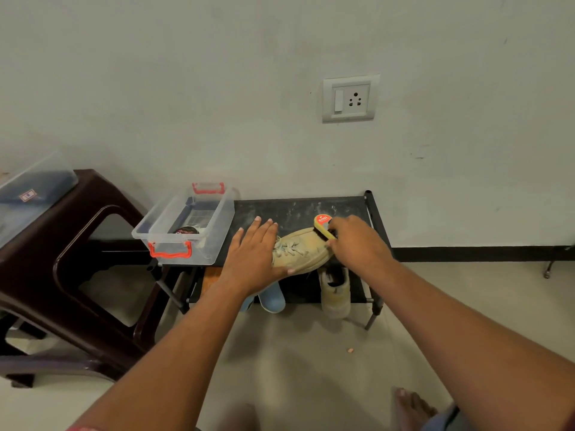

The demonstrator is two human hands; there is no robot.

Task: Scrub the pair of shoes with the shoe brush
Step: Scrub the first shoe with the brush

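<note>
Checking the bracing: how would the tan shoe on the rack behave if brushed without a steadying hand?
The tan shoe looks light, so it would probably slide on the flat rack top under the brush. Lying at the front edge, it might tip off.

A pale grey-white wall point(249, 88), scuffed and marked in places, fills the upper half of the view. On it sits a white socket plate point(350, 98) with 1 switch and 1 socket. A black skirting strip point(482, 254) runs along the wall's foot at the right. The floor point(311, 353) is pale beige, with 1 small pinkish scrap point(350, 350) lying on it. A low black shoe rack point(311, 209) stands against the wall, its top shelf dusty and streaked white. A dark brown plastic stool point(77, 259) stands left of the rack. The light is soft and even.
</note>
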